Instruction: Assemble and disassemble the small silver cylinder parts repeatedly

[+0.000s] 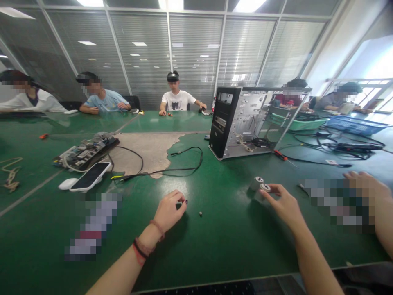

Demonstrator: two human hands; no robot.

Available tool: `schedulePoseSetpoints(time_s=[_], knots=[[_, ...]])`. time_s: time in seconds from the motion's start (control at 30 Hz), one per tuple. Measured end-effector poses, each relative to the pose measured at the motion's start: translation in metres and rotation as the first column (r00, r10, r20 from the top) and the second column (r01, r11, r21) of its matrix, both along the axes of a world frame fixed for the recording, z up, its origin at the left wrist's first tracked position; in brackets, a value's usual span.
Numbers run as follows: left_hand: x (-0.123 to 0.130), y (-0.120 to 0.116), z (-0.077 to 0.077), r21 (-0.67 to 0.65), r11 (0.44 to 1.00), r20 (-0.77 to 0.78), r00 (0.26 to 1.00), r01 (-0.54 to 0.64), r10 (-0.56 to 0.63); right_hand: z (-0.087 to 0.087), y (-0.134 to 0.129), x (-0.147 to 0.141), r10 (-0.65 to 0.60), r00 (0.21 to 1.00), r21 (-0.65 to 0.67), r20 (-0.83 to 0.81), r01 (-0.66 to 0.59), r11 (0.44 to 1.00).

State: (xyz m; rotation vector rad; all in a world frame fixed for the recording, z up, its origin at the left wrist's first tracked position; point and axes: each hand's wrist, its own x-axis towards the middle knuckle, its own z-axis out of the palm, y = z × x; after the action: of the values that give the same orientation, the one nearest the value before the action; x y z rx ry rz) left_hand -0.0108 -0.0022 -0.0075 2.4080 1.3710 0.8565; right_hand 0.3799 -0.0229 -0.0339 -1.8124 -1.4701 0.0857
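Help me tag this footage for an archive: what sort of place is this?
Probably a shared electronics workroom: an open-sided computer case stands on a large green table, a red-handled screwdriver lies beside it, and several people are along the far side.

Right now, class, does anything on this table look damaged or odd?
Yes: beyond the left hand, a jagged beige patch breaks the green tabletop, as if worn or torn away. The computer case also stands open-sided, exposing its interior.
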Motion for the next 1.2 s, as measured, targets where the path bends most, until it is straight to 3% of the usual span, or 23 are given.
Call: schedulePoseSetpoints(time_s=[0.17,0.33,0.4,0.5,0.53,0.6,0.63,0.7,0.73,0.8,0.9,1.0,1.1,1.2], knots=[[0.0,0.001,0.0,-0.003,1.0,0.001,1.0,-0.009,0.009,-0.021,-0.001,0.024,-0.039,0.999,-0.143,-0.034,0.034,0.989],[-0.001,0.001,0.001,-0.008,1.0,0.007,1.0,-0.017,0.017,-0.021,-0.001,0.024,-0.002,1.0,-0.16,0.003,0.002,0.987],[-0.001,0.001,0.001,-0.009,1.0,0.007,1.0,-0.021,0.021,-0.013,-0.002,0.017,-0.034,0.996,-0.105,0.086,0.043,0.994],[-0.001,0.001,0.001,-0.017,1.0,0.008,1.0,-0.021,0.021,0.008,-0.003,-0.012,-0.071,0.975,0.087,0.211,0.054,0.995],[-0.001,0.001,0.001,-0.021,1.0,0.01,1.0,-0.019,0.019,0.017,-0.004,-0.027,-0.03,0.973,0.129,0.229,0.001,0.992],[0.0,0.001,0.001,-0.029,0.999,0.009,1.0,-0.017,0.017,0.034,-0.004,-0.064,0.191,0.95,0.092,0.248,-0.219,0.971],[0.0,0.001,0.001,-0.032,0.999,0.007,1.0,-0.015,0.015,0.042,-0.003,-0.083,0.356,0.901,0.009,0.247,-0.37,0.929],[0.0,0.001,0.001,-0.038,0.999,0.002,1.0,-0.011,0.011,0.051,0.001,-0.119,0.661,0.719,-0.206,0.216,-0.628,0.751],[0.0,0.002,0.0,-0.04,0.999,-0.002,1.0,-0.011,0.011,0.053,0.004,-0.133,0.747,0.638,-0.29,0.187,-0.69,0.663],[-0.001,0.003,0.0,-0.041,0.999,-0.011,1.0,-0.016,0.015,0.05,0.01,-0.156,0.846,0.516,-0.383,0.135,-0.76,0.525],[-0.003,0.004,0.001,-0.039,0.999,-0.015,1.0,-0.028,0.027,0.035,0.016,-0.172,0.892,0.443,-0.378,0.089,-0.813,0.442],[-0.003,0.004,0.002,-0.039,0.999,-0.021,0.999,-0.03,0.029,0.022,0.018,-0.175,0.887,0.455,-0.316,0.082,-0.832,0.456],[-0.001,0.002,0.002,-0.048,0.999,-0.041,0.999,-0.021,0.019,0.022,0.017,-0.167,0.866,0.494,-0.284,0.071,-0.823,0.493],[0.0,0.0,0.002,-0.064,0.998,-0.053,0.999,-0.008,0.005,0.034,0.019,-0.14,0.8,0.597,-0.228,0.06,-0.772,0.594]])
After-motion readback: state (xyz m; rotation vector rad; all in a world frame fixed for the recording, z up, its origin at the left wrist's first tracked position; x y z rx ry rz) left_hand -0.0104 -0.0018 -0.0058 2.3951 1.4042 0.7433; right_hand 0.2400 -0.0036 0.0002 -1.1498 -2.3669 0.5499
